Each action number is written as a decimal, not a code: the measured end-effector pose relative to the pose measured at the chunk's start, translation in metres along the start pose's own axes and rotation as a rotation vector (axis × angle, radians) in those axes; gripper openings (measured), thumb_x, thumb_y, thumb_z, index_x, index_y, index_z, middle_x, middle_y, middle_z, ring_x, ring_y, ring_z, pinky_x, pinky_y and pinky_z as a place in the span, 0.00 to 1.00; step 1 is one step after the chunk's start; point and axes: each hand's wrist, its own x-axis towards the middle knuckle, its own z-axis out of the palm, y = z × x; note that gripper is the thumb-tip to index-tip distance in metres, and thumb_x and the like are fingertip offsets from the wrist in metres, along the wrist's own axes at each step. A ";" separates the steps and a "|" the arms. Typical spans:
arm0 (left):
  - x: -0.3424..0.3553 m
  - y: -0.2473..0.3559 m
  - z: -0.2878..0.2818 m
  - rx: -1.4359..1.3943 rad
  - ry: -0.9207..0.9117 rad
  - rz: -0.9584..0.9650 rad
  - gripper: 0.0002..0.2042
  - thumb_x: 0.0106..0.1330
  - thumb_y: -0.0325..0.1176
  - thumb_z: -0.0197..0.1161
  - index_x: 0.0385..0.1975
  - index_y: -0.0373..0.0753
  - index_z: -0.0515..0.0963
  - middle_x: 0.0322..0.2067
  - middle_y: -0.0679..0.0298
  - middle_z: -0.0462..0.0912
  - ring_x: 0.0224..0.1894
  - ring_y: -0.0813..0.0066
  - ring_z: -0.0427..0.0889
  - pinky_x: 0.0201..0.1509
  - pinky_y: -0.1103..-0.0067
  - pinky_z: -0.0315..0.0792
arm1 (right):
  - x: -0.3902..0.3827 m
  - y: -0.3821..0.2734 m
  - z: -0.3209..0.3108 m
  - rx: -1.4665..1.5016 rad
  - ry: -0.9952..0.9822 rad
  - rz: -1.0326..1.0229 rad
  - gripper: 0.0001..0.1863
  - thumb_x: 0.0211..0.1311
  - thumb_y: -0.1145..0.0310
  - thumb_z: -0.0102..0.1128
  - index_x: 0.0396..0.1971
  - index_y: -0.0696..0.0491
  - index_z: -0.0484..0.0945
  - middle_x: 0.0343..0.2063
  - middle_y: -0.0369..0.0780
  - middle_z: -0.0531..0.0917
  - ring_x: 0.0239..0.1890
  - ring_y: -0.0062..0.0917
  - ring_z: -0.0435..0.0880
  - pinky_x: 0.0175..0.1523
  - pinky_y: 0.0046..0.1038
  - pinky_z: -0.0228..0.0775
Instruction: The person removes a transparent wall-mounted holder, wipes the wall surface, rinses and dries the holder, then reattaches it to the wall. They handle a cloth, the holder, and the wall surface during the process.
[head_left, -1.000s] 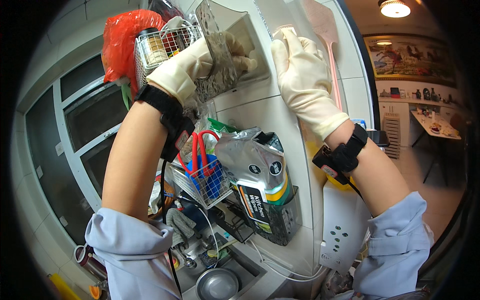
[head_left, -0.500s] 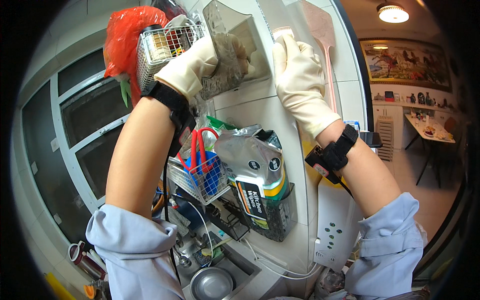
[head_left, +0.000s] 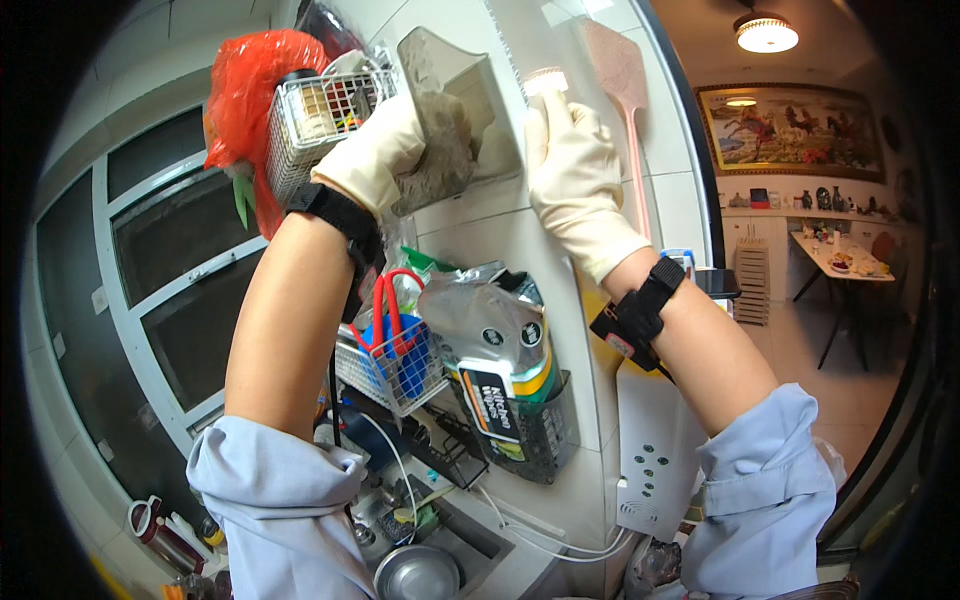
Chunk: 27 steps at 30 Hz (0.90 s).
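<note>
My left hand (head_left: 385, 150), in a cream rubber glove, is closed at the left edge of a smoky translucent plastic holder (head_left: 490, 125) by the tiled wall. The holder partly hides its fingers. To the right, my right hand (head_left: 575, 170), gloved alike, is raised with its fingers pressed together around a small pale piece with a fringed edge (head_left: 546, 80). Its kind is unclear. Close beside that hand hangs a pink fly swatter (head_left: 618, 70). A clear sheet-like panel edge runs just above the fingers.
Left of the holder hang a white wire basket (head_left: 300, 125) and a red plastic bag (head_left: 255, 85). Lower are a basket with red-handled scissors (head_left: 390, 310), a kitchen wipes pack (head_left: 495, 350) and a sink with a metal bowl (head_left: 418, 575). A dining room opens at right.
The whole view has shifted slightly, so most things stand a little further left. Both hands keep nearly the same places beside the holder and the pale piece.
</note>
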 end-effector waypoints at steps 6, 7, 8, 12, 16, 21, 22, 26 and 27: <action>-0.005 0.018 0.006 0.583 -0.047 0.069 0.11 0.58 0.34 0.68 0.35 0.32 0.82 0.32 0.58 0.84 0.33 0.71 0.83 0.37 0.77 0.77 | 0.001 -0.001 -0.003 -0.085 0.032 -0.034 0.20 0.69 0.54 0.49 0.51 0.53 0.70 0.42 0.50 0.80 0.41 0.48 0.81 0.45 0.48 0.73; 0.000 0.024 0.008 0.937 -0.060 0.053 0.11 0.57 0.33 0.69 0.35 0.31 0.82 0.31 0.58 0.84 0.33 0.71 0.83 0.38 0.77 0.77 | 0.001 -0.001 -0.004 -0.102 0.029 -0.033 0.21 0.69 0.54 0.49 0.53 0.53 0.70 0.43 0.50 0.80 0.42 0.47 0.81 0.46 0.48 0.72; 0.005 0.029 0.009 1.279 -0.062 0.071 0.12 0.57 0.32 0.69 0.35 0.31 0.83 0.31 0.58 0.84 0.34 0.71 0.83 0.38 0.77 0.77 | 0.000 -0.001 -0.006 -0.078 -0.054 0.042 0.26 0.71 0.54 0.48 0.62 0.53 0.69 0.47 0.55 0.78 0.45 0.51 0.78 0.53 0.45 0.70; 0.005 0.033 0.013 1.101 -0.054 0.019 0.12 0.57 0.32 0.70 0.37 0.29 0.83 0.31 0.59 0.85 0.34 0.72 0.82 0.40 0.77 0.76 | 0.000 -0.004 -0.009 -0.098 -0.041 0.049 0.26 0.71 0.54 0.47 0.62 0.53 0.69 0.47 0.54 0.78 0.45 0.50 0.78 0.54 0.45 0.70; -0.001 0.032 0.014 0.996 -0.024 0.071 0.13 0.59 0.31 0.69 0.38 0.28 0.82 0.33 0.58 0.85 0.36 0.71 0.82 0.44 0.76 0.76 | -0.001 -0.004 -0.007 -0.119 -0.044 0.032 0.25 0.71 0.53 0.46 0.59 0.53 0.68 0.48 0.48 0.79 0.47 0.45 0.80 0.50 0.49 0.70; 0.002 0.036 0.015 1.110 -0.066 0.106 0.16 0.60 0.34 0.69 0.41 0.27 0.81 0.36 0.55 0.85 0.38 0.67 0.84 0.46 0.74 0.77 | -0.001 -0.001 -0.002 -0.086 -0.025 0.020 0.20 0.70 0.54 0.48 0.52 0.52 0.70 0.46 0.49 0.79 0.45 0.46 0.81 0.46 0.50 0.70; 0.005 0.036 0.016 1.116 -0.060 0.047 0.16 0.60 0.35 0.69 0.42 0.28 0.81 0.36 0.55 0.85 0.38 0.67 0.84 0.46 0.74 0.77 | -0.001 -0.001 0.000 -0.071 -0.026 0.023 0.19 0.70 0.55 0.49 0.51 0.52 0.70 0.45 0.50 0.79 0.44 0.46 0.81 0.46 0.50 0.71; 0.007 0.030 0.006 0.947 -0.094 0.074 0.16 0.60 0.36 0.70 0.42 0.30 0.81 0.35 0.57 0.86 0.37 0.71 0.84 0.44 0.75 0.78 | 0.000 -0.003 0.000 -0.030 -0.001 -0.025 0.16 0.69 0.56 0.50 0.47 0.52 0.71 0.42 0.51 0.80 0.42 0.47 0.81 0.44 0.49 0.71; 0.009 0.030 0.003 0.986 -0.164 0.108 0.16 0.60 0.36 0.70 0.42 0.30 0.82 0.35 0.57 0.86 0.37 0.71 0.84 0.44 0.75 0.78 | 0.001 -0.003 -0.001 -0.031 0.016 -0.035 0.15 0.69 0.57 0.50 0.46 0.52 0.71 0.41 0.51 0.80 0.42 0.47 0.81 0.43 0.49 0.71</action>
